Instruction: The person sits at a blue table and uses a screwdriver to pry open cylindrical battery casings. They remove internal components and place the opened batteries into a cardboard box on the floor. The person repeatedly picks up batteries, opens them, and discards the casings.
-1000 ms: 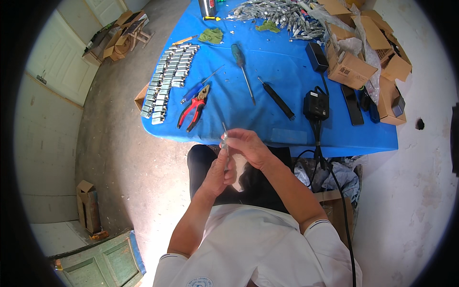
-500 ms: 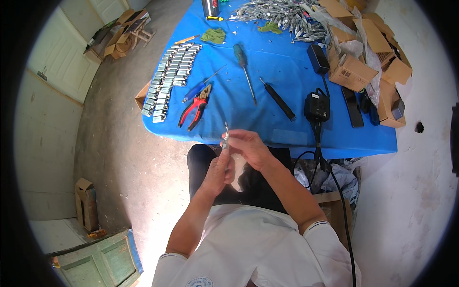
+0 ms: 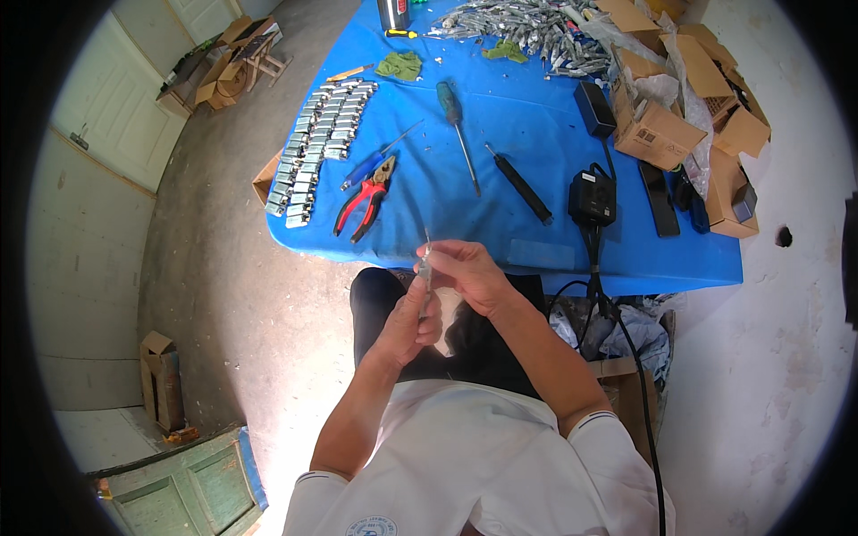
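The slim part, thin tip pointing away from the body, is over the lap just off the table's near edge; the left hand is wrapped round its lower end, and the right hand pinches it higher up between thumb and fingers. Beyond on the blue cloth lie pliers, a blue screwdriver, a green one and a black tool, with rows of metal pieces to the left and a heap of grey pieces at the far side, beside open boxes.
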Motion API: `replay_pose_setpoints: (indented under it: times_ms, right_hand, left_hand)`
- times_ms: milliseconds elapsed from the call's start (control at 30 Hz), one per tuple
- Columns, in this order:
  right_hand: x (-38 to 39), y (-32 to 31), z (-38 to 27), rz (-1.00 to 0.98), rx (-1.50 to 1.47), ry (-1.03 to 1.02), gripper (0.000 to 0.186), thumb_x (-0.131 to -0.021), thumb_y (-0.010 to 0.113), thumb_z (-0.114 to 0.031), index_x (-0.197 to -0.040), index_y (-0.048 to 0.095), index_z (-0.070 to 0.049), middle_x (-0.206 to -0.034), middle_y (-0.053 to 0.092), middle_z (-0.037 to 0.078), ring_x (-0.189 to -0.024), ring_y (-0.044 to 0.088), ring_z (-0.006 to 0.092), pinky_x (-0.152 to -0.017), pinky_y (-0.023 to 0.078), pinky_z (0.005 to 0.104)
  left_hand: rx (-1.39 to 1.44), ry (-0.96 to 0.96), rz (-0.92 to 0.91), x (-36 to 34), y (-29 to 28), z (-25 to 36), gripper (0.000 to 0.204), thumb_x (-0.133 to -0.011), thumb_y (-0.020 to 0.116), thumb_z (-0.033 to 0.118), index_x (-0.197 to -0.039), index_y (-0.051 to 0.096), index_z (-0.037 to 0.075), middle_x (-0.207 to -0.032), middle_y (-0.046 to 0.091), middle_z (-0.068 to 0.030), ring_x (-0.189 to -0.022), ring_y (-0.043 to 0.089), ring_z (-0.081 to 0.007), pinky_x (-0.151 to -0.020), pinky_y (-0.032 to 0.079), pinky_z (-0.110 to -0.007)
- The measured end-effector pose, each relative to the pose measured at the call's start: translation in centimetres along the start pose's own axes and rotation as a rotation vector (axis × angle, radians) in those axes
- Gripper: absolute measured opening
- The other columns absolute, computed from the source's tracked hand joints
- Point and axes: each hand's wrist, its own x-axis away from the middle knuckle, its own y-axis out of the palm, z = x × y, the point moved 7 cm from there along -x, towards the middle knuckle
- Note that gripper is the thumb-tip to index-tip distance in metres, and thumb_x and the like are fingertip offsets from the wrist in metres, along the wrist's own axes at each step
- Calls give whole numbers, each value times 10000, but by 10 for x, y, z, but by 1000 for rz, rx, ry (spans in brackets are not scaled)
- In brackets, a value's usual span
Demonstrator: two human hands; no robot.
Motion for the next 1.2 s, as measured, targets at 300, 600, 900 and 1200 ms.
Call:
replay_pose_setpoints:
  times_ms: [300, 600, 900, 1200]
  right_hand:
    - [-1, 2, 1, 3, -30, 19, 180, -904, 611, -110, -1038, 644, 6, -924, 644, 98, -838, 628, 177, -764, 541, 320]
    - [-1, -1, 4, 16, -34, 45, 209, -930, 578, -140, -1070, 626, 7, -937, 641, 96, -837, 625, 169, -767, 535, 320]
    - [0, -1, 4, 5, -39, 34, 206, -921, 588, -127, -1064, 630, 14, -945, 650, 105, -866, 632, 183, -812, 528, 333]
    - [1, -2, 3, 24, -20, 17, 187, -896, 616, -105, -1043, 635, 10, -926, 654, 98, -841, 636, 179, -795, 533, 324]
  left_hand:
    - [54, -23, -45, 1, 2, 0, 503, -899, 456, 610, -712, 444, 144, -525, 343, 47, -411, 282, -54, -378, 214, -191]
    - [-17, -4, 15, 0, 0, 0, 495, -897, 465, 609, -728, 444, 145, -545, 347, 49, -417, 284, -49, -378, 214, -186]
    - [54, -10, 39, -2, 1, -3, 515, -901, 431, 624, -723, 467, 143, -547, 342, 54, -417, 281, -49, -376, 208, -185]
    - [29, -19, 37, -1, -3, -4, 560, -893, 393, 657, -714, 480, 134, -535, 350, 47, -413, 276, -54, -377, 208, -192]
